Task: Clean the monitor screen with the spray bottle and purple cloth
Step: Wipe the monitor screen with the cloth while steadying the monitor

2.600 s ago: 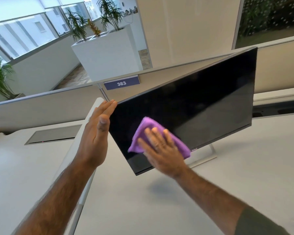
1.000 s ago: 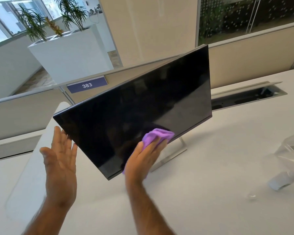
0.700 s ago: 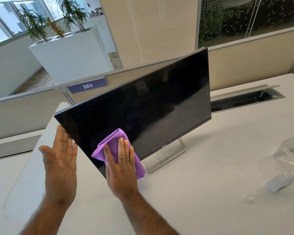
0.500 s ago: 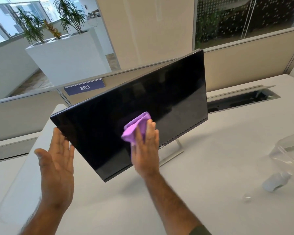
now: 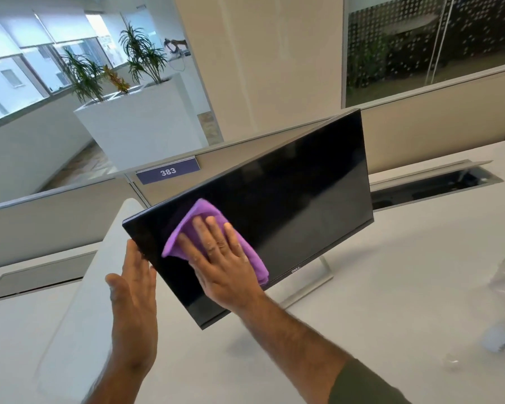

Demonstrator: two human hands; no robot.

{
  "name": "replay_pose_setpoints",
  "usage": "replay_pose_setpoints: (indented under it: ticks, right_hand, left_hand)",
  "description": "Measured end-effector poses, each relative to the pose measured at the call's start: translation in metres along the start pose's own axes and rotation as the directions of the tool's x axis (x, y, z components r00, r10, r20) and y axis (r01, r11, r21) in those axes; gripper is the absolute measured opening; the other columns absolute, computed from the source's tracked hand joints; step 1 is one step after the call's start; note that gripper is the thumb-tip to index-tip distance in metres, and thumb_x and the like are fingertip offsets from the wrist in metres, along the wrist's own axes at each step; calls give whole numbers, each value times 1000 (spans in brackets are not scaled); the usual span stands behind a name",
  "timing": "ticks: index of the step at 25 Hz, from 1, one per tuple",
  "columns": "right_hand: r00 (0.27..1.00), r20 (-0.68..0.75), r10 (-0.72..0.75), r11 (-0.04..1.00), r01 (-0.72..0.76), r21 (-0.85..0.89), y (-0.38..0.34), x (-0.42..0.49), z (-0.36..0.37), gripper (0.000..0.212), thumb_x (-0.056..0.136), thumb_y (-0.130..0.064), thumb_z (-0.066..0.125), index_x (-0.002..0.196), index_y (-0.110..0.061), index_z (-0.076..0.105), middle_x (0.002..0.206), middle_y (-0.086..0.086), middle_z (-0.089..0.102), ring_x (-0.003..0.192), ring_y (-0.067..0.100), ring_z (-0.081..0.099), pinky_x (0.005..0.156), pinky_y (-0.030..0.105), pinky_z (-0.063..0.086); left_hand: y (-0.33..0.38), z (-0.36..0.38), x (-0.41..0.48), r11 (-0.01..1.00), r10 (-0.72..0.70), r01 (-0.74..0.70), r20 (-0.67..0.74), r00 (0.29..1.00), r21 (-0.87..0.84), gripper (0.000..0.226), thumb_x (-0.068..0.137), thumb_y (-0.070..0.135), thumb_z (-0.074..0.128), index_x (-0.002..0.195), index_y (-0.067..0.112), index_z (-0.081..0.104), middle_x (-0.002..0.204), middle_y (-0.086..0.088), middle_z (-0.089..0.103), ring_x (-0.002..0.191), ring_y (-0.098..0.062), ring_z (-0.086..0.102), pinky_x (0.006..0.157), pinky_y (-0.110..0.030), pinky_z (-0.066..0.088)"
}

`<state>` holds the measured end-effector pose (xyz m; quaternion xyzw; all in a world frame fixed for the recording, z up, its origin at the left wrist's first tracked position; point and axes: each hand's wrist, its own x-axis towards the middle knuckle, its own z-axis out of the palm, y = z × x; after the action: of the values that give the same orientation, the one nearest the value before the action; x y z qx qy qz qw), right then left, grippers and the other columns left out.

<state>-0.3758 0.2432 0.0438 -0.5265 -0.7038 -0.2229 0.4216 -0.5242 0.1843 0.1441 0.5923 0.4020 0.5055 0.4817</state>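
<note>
A black monitor (image 5: pixel 298 205) stands tilted on a white desk, its silver stand (image 5: pixel 318 284) below it. My right hand (image 5: pixel 219 263) lies flat on the left part of the screen and presses the purple cloth (image 5: pixel 199 225) against the glass. My left hand (image 5: pixel 131 290) is flat and open, fingertips against the monitor's left edge. The clear spray bottle (image 5: pixel 499 336) lies on the desk at the far right, blurred.
The white desk (image 5: pixel 391 287) runs to beige partition panels (image 5: pixel 435 123) behind the monitor, one with a "383" sign (image 5: pixel 167 171). An open cable tray (image 5: pixel 438 185) sits behind the monitor on the right. A white desk divider (image 5: pixel 82 287) rises at left.
My right hand has slid the cloth from the screen's middle up to its upper left part. My left hand has stayed by the left edge. The view has tipped upward.
</note>
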Motion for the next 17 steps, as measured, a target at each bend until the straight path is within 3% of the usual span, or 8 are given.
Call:
replay_pose_setpoints:
  ticks: [3, 7, 11, 13, 15, 17]
  right_hand:
    - [981, 50, -188, 981, 190, -42, 19, 15, -7, 59, 106, -25, 44, 160, -22, 20, 169, 11, 7, 156, 30, 7, 126, 52, 1]
    - [988, 4, -155, 986, 155, -65, 60, 26, -27, 60, 104, -22, 45, 159, -22, 22, 169, 12, 9, 156, 31, 9, 126, 53, 3]
    - [988, -130, 86, 989, -101, -110, 110, 33, -50, 61, 105, -28, 44, 160, -23, 20, 169, 13, 7, 156, 32, 8, 126, 50, 9]
    - [943, -194, 271, 954, -290, -72, 140, 39, -62, 57, 106, -33, 38, 160, -22, 20, 169, 14, 6, 156, 33, 5, 127, 48, 11]
    - [846, -254, 468, 878, -478, 25, 170, 45, -76, 54, 107, -35, 32, 159, -20, 24, 168, 15, 8, 156, 33, 6, 126, 48, 18]
    - [681, -293, 671, 738, -651, 178, 193, 49, -89, 53, 107, -34, 33, 158, -19, 25, 168, 14, 8, 156, 32, 9, 123, 48, 26]
  left_hand:
    - [0, 0, 2, 1000, -9, 9, -6, 1000, -7, 118, 62, 101, 40, 161, 39, 23, 163, 25, 32, 149, 5, 30, 122, -34, 20]
    - [-1, 5, 3, 1000, -14, 14, -16, 1000, -8, 107, 72, 97, 31, 161, 39, 23, 165, 23, 30, 150, 3, 29, 124, -35, 17]
    - [4, 6, -1, 999, -47, 47, -48, 998, 3, 118, 62, 101, 39, 161, 39, 24, 164, 24, 32, 147, 6, 33, 122, -32, 20]
    - [3, 4, -2, 999, -39, 40, -59, 997, 13, 118, 60, 102, 39, 160, 42, 25, 162, 27, 33, 143, 10, 35, 121, -31, 19]
    - [0, 2, -1, 999, -41, 41, -45, 998, 11, 117, 59, 103, 38, 159, 44, 25, 161, 29, 34, 139, 14, 38, 120, -31, 19]
    - [-2, 3, 0, 997, -73, 73, -43, 996, 10, 118, 57, 104, 38, 159, 44, 25, 162, 29, 32, 139, 14, 38, 119, -30, 19]
